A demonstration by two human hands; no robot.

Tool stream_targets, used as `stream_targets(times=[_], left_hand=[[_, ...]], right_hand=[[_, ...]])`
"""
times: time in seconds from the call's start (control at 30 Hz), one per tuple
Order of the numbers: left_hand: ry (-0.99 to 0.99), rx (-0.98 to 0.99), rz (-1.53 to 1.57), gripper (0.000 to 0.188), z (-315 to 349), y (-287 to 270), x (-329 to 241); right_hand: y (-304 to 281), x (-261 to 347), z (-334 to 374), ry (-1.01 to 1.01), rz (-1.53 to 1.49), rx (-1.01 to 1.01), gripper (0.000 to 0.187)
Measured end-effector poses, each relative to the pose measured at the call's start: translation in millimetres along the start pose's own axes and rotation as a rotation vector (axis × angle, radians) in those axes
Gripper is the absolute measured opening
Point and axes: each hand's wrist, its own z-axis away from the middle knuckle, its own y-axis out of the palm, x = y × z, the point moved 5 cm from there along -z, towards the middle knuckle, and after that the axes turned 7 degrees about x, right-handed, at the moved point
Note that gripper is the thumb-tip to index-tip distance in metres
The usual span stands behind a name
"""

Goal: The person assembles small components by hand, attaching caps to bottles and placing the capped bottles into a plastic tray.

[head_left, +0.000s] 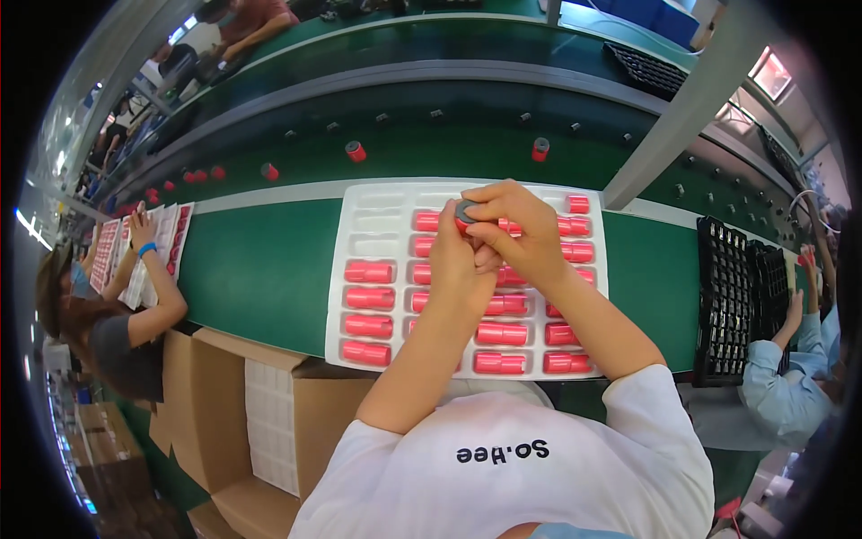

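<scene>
Both of my hands meet over the white plastic tray, around a small pink-red cylinder with a dark grey round end. My left hand is closed around its lower part from below. The fingers of my right hand pinch the grey end from the side. Pink-red cylinders lie on their sides in the tray's compartments, in several columns. A few compartments at the tray's far left hold nothing. My hands and forearms hide part of the middle columns.
Beyond the tray, a green conveyor belt carries upright red cylinders and small metal parts. A grey post rises at the tray's far right. Black trays lie rightward. An open cardboard box stands lower left. Co-workers sit on both sides.
</scene>
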Motion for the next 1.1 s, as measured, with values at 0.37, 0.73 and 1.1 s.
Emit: stream_targets(times=[0.37, 0.73, 1.1], left_hand=[[0.683, 0.027, -2.057, 0.034, -47.8, -42.3, -33.1], [0.198, 0.161, -2.153, 0.028, -48.7, -38.5, -41.9], [0.239, 0.199, -2.267, 0.028, -52.2, -40.0, -42.7]], right_hand=[[-5.6, -139.0, -57.9, 0.179, 0.622, 0.173, 0.020], [-99.7, -218.2, -60.6, 0.436, 1.180, 0.029, 0.028], [-109.5, -187.6, -40.5, 0.531, 0.348, -0.039, 0.019]])
